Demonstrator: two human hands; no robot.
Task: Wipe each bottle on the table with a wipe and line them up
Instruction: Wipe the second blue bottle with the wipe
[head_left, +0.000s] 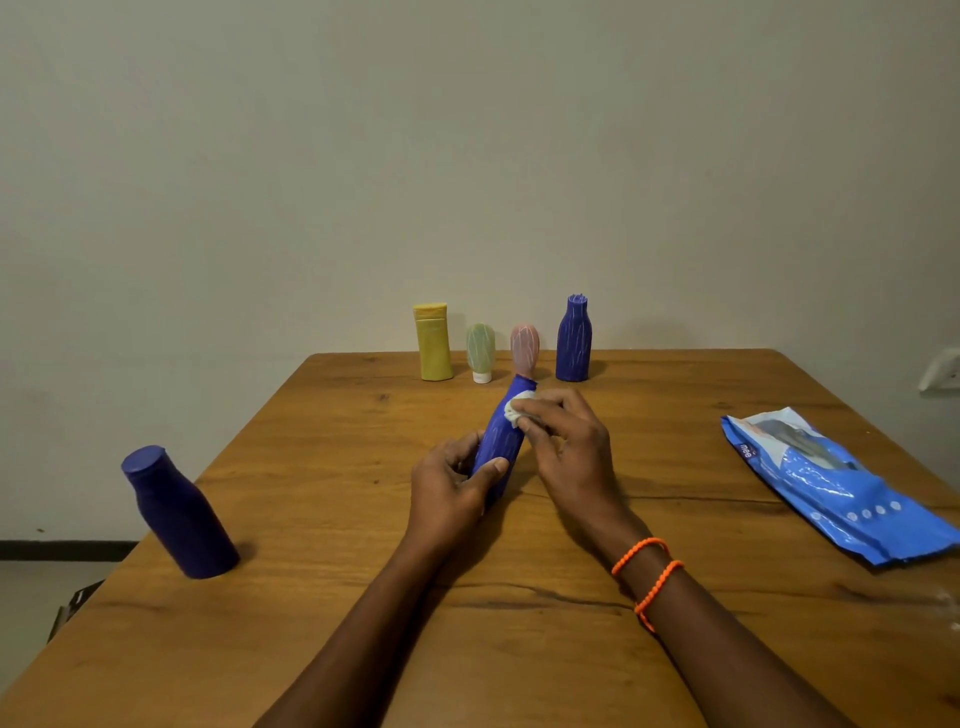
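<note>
- A blue bottle is held over the middle of a wooden table, its long axis tilted, neck end pointing away from the person and slightly right, base end toward them.
- The left hand grips the bottle's lower body, thumb across the front and fingers curled behind it.
- The right hand pinches a small crumpled white wipe against the bottle's upper part, just below the neck, with fingers bent over the wad; two orange bands circle that wrist.
- Beyond the hands, four bottles stand upright in a row near the table's far edge: a yellow bottle, a pale green bottle (resting on its white cap), a pink bottle partly hidden behind the held bottle's tip, and a ribbed blue bottle.
- Well apart to the left, a dark blue bottle stands alone near the table's left edge.
- On the right side lies a blue wipes pack, flat on the tabletop.
- The tabletop shows dark grain lines and knots; behind it is a plain pale wall, with a white wall socket at the right edge.
</note>
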